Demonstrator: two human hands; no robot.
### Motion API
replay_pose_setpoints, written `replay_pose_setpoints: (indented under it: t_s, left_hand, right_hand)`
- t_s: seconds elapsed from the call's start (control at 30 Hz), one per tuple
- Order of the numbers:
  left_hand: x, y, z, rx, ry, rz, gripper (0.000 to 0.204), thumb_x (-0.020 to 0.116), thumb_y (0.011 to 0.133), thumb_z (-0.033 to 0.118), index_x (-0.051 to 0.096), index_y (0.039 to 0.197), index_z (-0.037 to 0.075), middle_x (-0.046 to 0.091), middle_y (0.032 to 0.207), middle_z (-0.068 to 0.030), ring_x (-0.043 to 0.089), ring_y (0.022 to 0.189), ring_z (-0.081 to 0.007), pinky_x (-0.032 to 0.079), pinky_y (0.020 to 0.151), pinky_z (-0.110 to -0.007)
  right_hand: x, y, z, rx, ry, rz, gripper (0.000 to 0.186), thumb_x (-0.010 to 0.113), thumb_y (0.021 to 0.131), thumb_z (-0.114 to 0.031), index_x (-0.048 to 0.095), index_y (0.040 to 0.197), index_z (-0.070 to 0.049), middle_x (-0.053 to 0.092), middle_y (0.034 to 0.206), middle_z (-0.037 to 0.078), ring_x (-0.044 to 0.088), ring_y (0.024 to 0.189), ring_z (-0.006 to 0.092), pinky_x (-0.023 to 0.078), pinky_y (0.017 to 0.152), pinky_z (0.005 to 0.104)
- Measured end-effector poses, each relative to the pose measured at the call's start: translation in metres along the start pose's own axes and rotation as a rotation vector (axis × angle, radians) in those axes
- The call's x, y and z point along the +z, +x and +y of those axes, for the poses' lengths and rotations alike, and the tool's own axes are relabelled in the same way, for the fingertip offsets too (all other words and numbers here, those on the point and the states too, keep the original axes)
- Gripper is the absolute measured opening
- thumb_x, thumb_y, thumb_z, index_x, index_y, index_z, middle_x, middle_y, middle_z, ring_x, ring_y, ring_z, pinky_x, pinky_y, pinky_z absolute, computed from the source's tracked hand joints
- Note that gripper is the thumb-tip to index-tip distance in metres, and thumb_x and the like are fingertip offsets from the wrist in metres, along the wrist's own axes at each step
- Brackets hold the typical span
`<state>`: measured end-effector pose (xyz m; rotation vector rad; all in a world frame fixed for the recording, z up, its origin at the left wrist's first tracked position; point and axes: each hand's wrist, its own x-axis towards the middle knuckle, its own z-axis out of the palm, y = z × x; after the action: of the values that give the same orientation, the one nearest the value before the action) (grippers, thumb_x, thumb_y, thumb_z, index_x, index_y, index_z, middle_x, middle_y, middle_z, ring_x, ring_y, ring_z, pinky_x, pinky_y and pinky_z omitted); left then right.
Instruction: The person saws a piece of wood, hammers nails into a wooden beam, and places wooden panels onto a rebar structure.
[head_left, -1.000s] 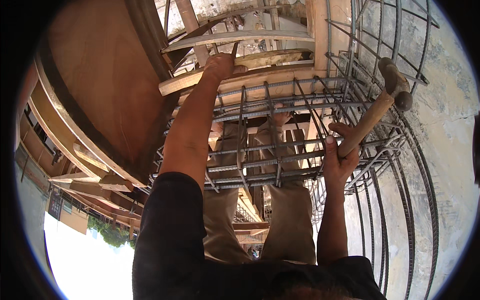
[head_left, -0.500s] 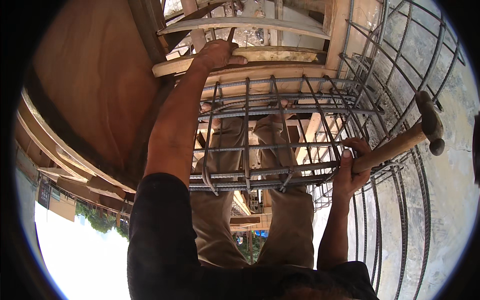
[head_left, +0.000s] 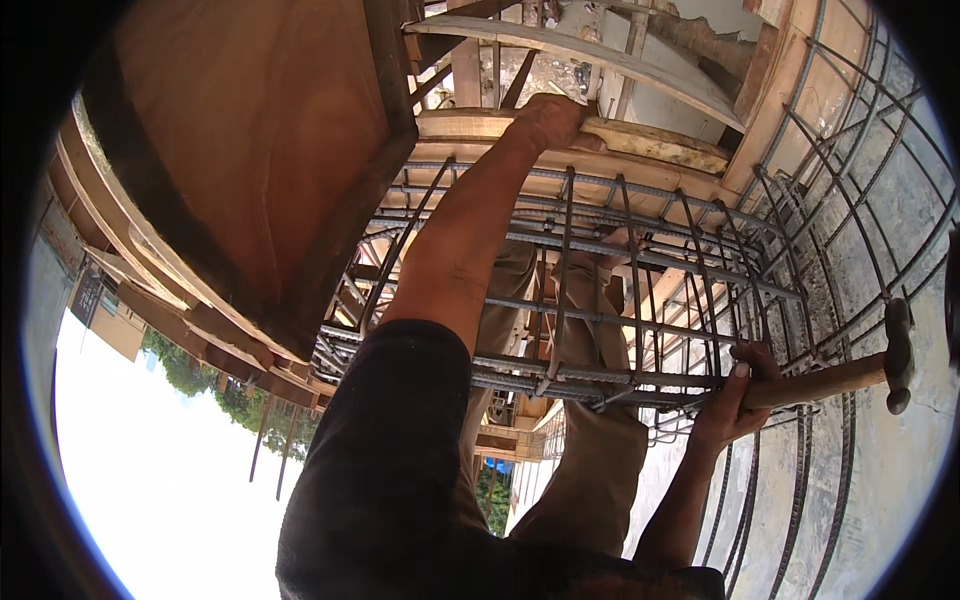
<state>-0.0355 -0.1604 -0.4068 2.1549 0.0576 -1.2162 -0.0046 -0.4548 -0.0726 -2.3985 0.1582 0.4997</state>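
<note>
My left hand point(head_left: 550, 127) is closed on the edge of a rough timber batten point(head_left: 660, 144) at the upper middle, just above a steel rebar cage point(head_left: 640, 327). My right hand point(head_left: 738, 395) grips the wooden handle of a hammer point(head_left: 830, 383), whose dark metal head point(head_left: 898, 357) points out toward the pale wall. The handle lies across the cage's lower right end, and my thumb is beside a bar. Below the bars my trousered legs show, with a foot point(head_left: 615, 250) partly hidden by the steel.
A large curved plywood panel point(head_left: 230, 150) fills the upper left. Curved timber strips point(head_left: 600, 60) frame openings at the top. More rebar point(head_left: 860, 190) stands along the weathered concrete wall point(head_left: 890, 480) on the right. Bright sky and trees point(head_left: 195, 370) show at lower left.
The view has shifted, so the panel and my left hand appear further right. The hammer has tipped from upright to nearly level, its head now lower and farther right.
</note>
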Motion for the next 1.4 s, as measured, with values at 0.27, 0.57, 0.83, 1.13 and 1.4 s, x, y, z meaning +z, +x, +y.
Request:
replay_pose_setpoints:
  t_s: [0.27,0.57,0.83,1.13,1.4]
  left_hand:
    - [0.026,0.007,-0.018,0.038,-0.108,0.077,0.072,0.062,0.084,0.070,0.071,0.117,0.007,0.073,0.103,-0.0190,0.068,0.105,-0.0350,0.045,0.101,-0.046]
    - [0.028,0.000,-0.031,0.043,-0.106,0.079,0.074,0.068,0.076,0.071,0.071,0.116,0.009,0.073,0.099,-0.0182,0.069,0.102,-0.0361,0.050,0.093,-0.048]
    - [0.028,-0.007,-0.034,0.021,-0.065,0.112,0.080,0.069,0.072,0.074,0.070,0.120,0.010,0.073,0.099,-0.0164,0.070,0.100,-0.0329,0.053,0.088,-0.045]
    - [0.028,-0.001,-0.031,-0.104,-0.084,0.016,0.084,0.070,0.072,0.074,0.064,0.134,0.017,0.071,0.118,-0.0148,0.065,0.116,-0.0312,0.051,0.100,-0.044]
    - [0.029,-0.005,-0.027,-0.069,-0.052,0.082,0.073,0.069,0.079,0.068,0.068,0.120,0.007,0.073,0.104,-0.0177,0.069,0.102,-0.0351,0.052,0.090,-0.048]
  right_hand:
    - [0.001,0.001,0.000,0.013,-0.020,0.018,0.036,0.064,0.095,-0.031,0.060,0.105,0.003,0.065,0.095,0.013,0.060,0.097,0.0250,0.040,0.103,0.0486]
    - [0.002,-0.003,0.003,-0.044,-0.030,0.018,0.034,0.063,0.095,-0.031,0.059,0.105,0.001,0.064,0.096,0.013,0.058,0.097,0.0246,0.039,0.104,0.0481]
    - [0.001,-0.001,0.003,-0.007,-0.044,0.004,0.026,0.061,0.094,-0.020,0.058,0.109,0.001,0.064,0.099,0.012,0.056,0.098,0.0214,0.040,0.097,0.0424]
    - [0.001,-0.003,-0.004,0.031,-0.058,0.057,0.026,0.060,0.094,-0.022,0.059,0.107,0.001,0.064,0.096,0.012,0.056,0.099,0.0223,0.040,0.098,0.0427]
    - [0.004,0.000,-0.006,0.030,-0.040,0.020,0.040,0.069,0.091,-0.037,0.063,0.104,0.000,0.066,0.093,0.010,0.057,0.089,0.0194,0.043,0.082,0.0355]
